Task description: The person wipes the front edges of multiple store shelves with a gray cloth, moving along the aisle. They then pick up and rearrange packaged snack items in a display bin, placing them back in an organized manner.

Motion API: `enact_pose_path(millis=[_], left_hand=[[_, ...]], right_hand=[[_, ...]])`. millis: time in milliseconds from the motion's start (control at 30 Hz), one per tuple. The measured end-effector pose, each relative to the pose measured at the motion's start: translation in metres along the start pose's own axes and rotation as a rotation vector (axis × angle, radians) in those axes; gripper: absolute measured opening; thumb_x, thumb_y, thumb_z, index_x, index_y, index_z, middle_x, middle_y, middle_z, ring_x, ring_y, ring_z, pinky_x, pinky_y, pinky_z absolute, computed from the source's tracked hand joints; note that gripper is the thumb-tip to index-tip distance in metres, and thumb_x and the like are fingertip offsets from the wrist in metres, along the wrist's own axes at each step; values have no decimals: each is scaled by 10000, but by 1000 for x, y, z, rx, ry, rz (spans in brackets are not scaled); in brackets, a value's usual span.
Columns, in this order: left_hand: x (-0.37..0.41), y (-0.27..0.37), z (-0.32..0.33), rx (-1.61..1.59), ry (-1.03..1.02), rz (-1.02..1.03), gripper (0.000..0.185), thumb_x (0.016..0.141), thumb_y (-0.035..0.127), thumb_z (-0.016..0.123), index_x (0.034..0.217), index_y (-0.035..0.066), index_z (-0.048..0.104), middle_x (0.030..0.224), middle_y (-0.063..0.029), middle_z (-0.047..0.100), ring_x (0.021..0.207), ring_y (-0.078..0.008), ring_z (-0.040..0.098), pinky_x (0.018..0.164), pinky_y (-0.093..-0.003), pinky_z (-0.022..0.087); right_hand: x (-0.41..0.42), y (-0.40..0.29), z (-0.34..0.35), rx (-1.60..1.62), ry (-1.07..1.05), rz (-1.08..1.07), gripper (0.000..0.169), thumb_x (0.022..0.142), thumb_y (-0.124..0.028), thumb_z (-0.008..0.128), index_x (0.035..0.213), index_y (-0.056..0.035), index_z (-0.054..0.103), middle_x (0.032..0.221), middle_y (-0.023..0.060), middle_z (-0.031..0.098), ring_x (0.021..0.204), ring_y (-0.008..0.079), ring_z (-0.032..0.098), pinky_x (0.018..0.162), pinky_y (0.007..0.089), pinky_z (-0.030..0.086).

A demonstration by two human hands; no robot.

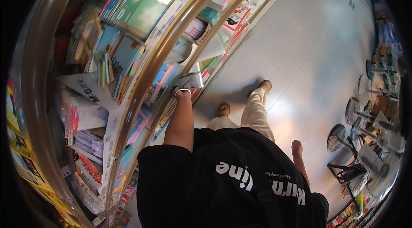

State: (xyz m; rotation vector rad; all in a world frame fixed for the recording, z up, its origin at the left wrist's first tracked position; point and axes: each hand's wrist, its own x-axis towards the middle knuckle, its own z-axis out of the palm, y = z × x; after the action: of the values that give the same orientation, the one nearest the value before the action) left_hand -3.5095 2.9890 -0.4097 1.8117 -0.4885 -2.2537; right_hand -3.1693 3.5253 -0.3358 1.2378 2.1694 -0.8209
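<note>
My left hand, with a white bangle at its wrist, reaches to a lower shelf on my left. It is right at a grey and white packet or box that juts over the shelf's edge. The fingers are blurred and mostly hidden, so I cannot tell whether they grip it. Around it on the shelf are pastel packaged goods and a light open container. My right hand hangs at my side above the floor, its fingers curled and nothing visible in it.
Metal-edged shelves line the left side, with notebooks and a white carton. Across the tiled floor stand several fans, some wrapped in plastic, and a black metal frame.
</note>
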Motion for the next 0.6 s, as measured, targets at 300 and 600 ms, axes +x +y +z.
enact_pose_path(millis=[300,600], left_hand=[[-18,-11,-3,5,182,178,296,756,252,387,985,107,506,1068,-65,491,1004,-247,437,813,-453,340],[6,-83,63,21,72,197,158,758,171,429,873,91,502,944,-88,528,878,-267,506,704,-411,448]], right_hand=[[152,-57,-113,314,38,-89,253,728,-221,496,903,-42,529,666,32,529,536,108,478,451,225,367],[219,-169,-198,223,9,-233,307,773,-229,479,1037,-74,492,822,18,536,719,111,507,560,258,390]])
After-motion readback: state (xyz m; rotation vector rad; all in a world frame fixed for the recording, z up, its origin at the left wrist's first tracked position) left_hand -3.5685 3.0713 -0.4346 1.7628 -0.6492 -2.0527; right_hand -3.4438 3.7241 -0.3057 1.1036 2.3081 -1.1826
